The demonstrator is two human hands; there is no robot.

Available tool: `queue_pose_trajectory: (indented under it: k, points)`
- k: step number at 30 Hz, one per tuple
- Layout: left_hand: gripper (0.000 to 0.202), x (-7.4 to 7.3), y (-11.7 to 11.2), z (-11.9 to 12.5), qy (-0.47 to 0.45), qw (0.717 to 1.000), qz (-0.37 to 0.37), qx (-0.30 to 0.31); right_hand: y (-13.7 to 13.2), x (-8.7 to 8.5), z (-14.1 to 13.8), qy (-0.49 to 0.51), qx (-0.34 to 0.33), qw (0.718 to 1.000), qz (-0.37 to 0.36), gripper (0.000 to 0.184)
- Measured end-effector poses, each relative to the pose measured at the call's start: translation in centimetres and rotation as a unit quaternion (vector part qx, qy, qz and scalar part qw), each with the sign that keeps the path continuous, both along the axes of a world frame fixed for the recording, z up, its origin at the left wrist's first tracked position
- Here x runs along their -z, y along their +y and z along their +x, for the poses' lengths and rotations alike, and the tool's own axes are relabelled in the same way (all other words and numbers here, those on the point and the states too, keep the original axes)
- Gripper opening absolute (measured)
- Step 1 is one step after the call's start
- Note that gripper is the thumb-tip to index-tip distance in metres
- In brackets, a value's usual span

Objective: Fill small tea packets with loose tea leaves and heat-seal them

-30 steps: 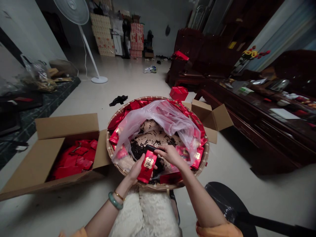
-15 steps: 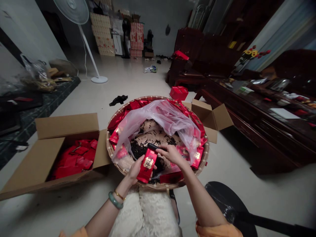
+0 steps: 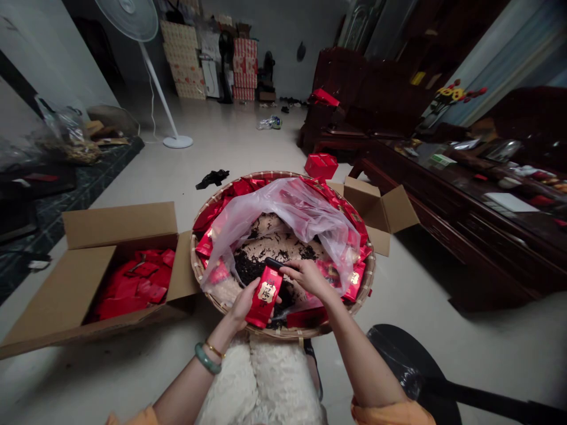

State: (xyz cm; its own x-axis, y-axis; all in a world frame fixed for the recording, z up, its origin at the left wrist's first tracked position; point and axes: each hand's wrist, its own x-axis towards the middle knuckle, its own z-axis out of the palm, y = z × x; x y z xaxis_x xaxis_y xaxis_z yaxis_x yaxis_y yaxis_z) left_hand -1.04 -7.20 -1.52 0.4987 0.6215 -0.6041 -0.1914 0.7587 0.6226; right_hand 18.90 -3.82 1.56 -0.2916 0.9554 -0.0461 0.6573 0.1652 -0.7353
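Note:
My left hand (image 3: 245,304) is closed round a red tea packet (image 3: 264,295) with a gold label and dark characters, held upright over the basket. In my right hand (image 3: 308,276) is a short black bar-shaped tool (image 3: 274,262), gripped by the fingers and lying across the packet's top edge. Exactly what the tool is I cannot make out. Beneath both hands, the round woven basket (image 3: 371,277) holds a crumpled translucent plastic bag (image 3: 283,195), spread wide. Dark loose tea leaves (image 3: 248,265) lie inside the bag, and more red packets (image 3: 355,280) line the basket's rim.
To the left stands an open cardboard box (image 3: 119,224) full of red packets. Another open carton (image 3: 376,212) is at the basket's right, near a red box (image 3: 321,166). A black round base (image 3: 398,354) is at lower right. A white fan (image 3: 162,94) stands farther back.

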Motion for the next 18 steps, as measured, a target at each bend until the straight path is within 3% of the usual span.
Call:
queue_pose_trajectory:
  k: [18]
  points:
    - [0.068, -0.05, -0.11, -0.06, 0.004, 1.000, -0.009, 0.006, -0.07, 0.20, 0.09, 0.010, 0.002, 1.000, -0.019, 0.041]
